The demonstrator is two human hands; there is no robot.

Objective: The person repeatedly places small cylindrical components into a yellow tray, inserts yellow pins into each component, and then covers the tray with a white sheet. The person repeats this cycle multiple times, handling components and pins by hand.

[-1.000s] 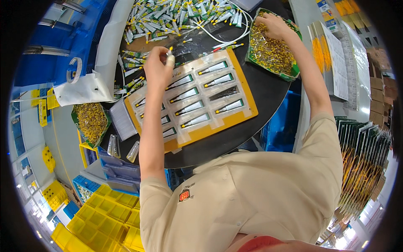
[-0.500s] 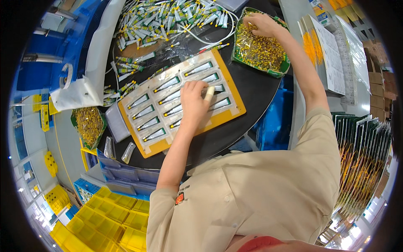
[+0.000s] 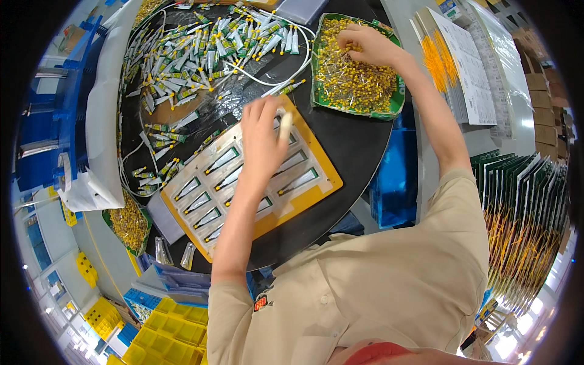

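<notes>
My left hand (image 3: 263, 137) hovers over the far half of a yellow-edged tray (image 3: 325, 176), fingers stretched forward and thumb apart. A pale cover wraps one digit, and the fingertips point away, partly hidden. In the tray's slots lie small white-and-green tubes (image 3: 225, 158), several of them behind my hand and forearm. My right hand (image 3: 368, 45) reaches into a green box (image 3: 398, 103) heaped with small yellow-tipped pieces (image 3: 359, 79). Its fingers are bent and drawn together among the pieces; what they grip cannot be made out.
Loose tubes (image 3: 201, 55) are piled across the far side of the black table (image 3: 359, 143), with a white cable (image 3: 255, 78) beside them. A second box of yellow-tipped pieces (image 3: 129, 225) stands at left. Stacked cards (image 3: 453, 73) and yellow bins (image 3: 164, 334) flank me.
My left hand has moved from the tray's middle toward its far edge. My right hand stays in the green box, its fingers shifted slightly. The whole view has shifted a little.
</notes>
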